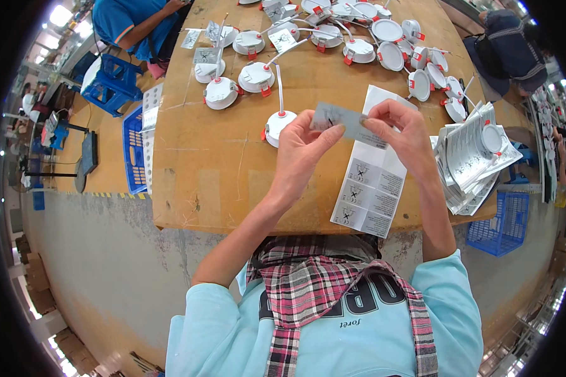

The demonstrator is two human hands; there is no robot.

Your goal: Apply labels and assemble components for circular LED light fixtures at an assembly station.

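both hands pinch one small grey label (344,121) between thumb and fingertips, left hand (303,147) at its left end, right hand (401,129) at its right, held above the tan table (220,169). under it lies a white label sheet (370,182), and a white round lamp (277,124) sits just beside the left hand. judging by this, peeling goes best slowly, edges kept flat, fingertips off the sticky side.

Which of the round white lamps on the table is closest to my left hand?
The lone round white lamp just beyond your left hand, its wire running up the table; every other lamp lies farther away, toward the far edge or right side.
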